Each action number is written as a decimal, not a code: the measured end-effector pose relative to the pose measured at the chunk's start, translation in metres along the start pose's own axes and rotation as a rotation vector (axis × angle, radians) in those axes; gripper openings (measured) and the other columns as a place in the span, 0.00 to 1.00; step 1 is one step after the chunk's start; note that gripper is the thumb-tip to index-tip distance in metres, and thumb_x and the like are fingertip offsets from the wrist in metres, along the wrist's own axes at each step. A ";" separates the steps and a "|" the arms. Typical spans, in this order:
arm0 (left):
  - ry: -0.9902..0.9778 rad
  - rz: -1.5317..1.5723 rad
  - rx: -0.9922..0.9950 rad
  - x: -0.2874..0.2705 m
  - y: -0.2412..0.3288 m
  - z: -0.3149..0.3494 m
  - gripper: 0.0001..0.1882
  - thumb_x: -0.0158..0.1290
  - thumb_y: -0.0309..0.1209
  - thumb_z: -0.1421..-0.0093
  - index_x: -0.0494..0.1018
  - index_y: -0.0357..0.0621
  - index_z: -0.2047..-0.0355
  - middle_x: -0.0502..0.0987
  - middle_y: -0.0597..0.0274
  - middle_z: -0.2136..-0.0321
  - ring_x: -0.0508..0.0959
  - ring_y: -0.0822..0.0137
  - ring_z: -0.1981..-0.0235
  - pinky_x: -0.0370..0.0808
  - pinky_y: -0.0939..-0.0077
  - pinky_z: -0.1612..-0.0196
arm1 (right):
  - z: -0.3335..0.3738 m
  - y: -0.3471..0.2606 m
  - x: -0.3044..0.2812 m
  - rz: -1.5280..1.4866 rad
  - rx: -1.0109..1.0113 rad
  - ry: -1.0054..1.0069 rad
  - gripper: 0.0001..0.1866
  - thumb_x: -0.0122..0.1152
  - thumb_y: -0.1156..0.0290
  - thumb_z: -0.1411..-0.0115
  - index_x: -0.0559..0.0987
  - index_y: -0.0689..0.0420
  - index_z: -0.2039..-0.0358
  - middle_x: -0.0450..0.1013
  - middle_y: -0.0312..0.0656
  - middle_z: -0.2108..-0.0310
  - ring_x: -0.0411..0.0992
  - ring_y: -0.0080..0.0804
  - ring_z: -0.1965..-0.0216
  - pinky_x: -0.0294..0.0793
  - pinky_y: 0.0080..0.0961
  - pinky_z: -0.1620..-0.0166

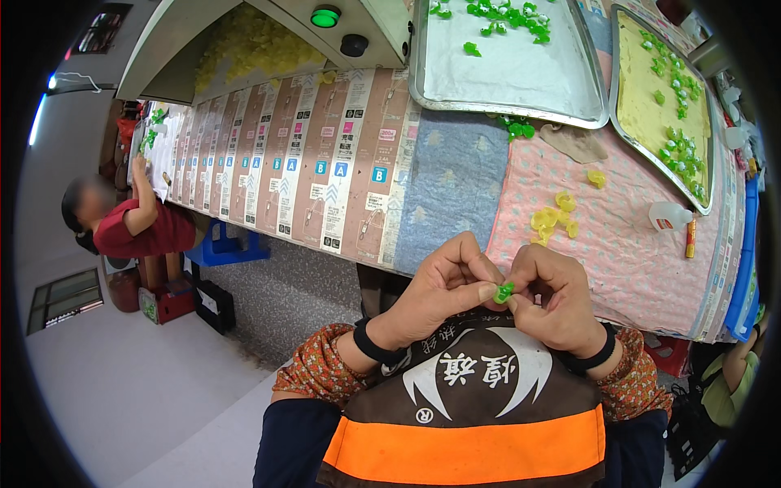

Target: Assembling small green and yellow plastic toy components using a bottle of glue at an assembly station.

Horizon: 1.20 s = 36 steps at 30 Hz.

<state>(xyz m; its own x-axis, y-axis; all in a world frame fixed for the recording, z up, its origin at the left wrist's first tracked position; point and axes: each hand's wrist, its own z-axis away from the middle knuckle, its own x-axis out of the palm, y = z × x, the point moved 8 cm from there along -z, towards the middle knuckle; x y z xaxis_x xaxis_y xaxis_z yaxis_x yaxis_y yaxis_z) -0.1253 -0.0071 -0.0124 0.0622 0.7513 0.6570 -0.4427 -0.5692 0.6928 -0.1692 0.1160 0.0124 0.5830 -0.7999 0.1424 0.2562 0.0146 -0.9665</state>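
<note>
Between the fingertips of both hands is a small bright green plastic figure piece (503,293), held just above my apron at the table's near edge. My left hand (439,294) pinches it from the left with thumb and forefinger. From the other side my right hand (555,299) grips it with bent fingers; part of the piece is hidden by them. Several translucent yellow pieces (547,218) lie loose on the pink patterned cloth (626,268) beyond my hands. More green pieces (521,128) sit at the edge of the nearer tray.
A metal tray lined in white (455,77) and another lined in yellow (639,93) hold green-and-white pieces. A white bottle (669,216) and a small tube (691,238) stand right. Far left are a machine with a green light (326,16) and a co-worker in red (138,226).
</note>
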 end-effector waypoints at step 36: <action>0.051 -0.461 0.083 0.005 0.031 0.005 0.11 0.53 0.20 0.37 0.64 0.41 0.58 0.74 0.57 0.58 0.77 0.70 0.56 0.75 0.74 0.51 | 0.000 -0.024 -0.003 0.168 -0.072 0.000 0.05 0.64 0.80 0.44 0.77 0.61 0.67 0.71 0.35 0.73 0.69 0.16 0.75 0.68 0.16 0.73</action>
<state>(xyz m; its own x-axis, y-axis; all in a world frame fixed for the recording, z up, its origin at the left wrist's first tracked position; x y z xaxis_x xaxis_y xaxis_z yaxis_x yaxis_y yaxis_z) -0.1345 -0.0230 0.0137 0.1905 0.9462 0.2615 -0.3062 -0.1959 0.9316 -0.1768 0.1183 0.0348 0.6127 -0.7900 -0.0220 0.0998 0.1051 -0.9894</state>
